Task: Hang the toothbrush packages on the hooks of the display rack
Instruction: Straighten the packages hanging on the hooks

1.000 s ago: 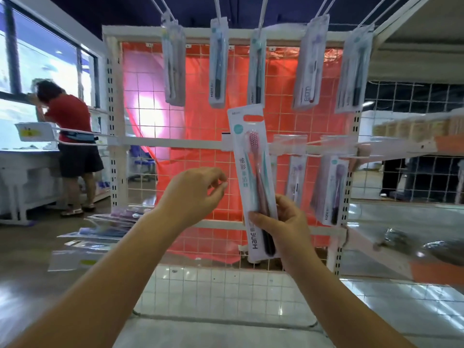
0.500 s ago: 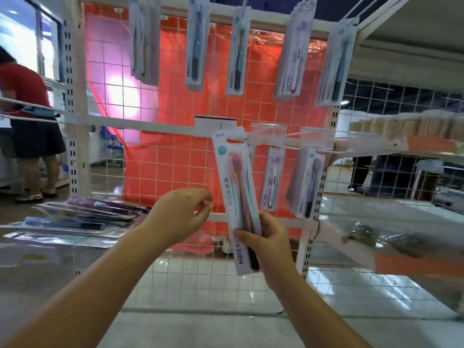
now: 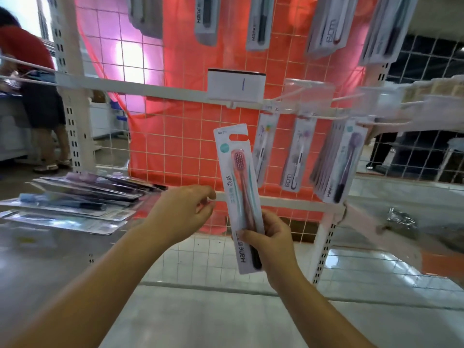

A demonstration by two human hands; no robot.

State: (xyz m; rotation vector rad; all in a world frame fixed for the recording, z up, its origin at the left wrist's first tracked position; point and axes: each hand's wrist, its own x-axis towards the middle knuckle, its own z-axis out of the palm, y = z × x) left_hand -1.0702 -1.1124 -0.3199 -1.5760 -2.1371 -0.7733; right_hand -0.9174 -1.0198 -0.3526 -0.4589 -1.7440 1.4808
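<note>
Pinching toothbrush package by its bottom edge, right hand; left hand loose, empty, just beside.

Open room was seen in the middle of the frame, between the white label holder above and the lower crossbar, where bare wire grid was exposed. Right of centre, passage was blocked by hung packages on the hooks. At the top, more hanging packages closed the way. At the left, the shelf was taken up by a stack of packages. The held package stood just below the label holder.
</note>
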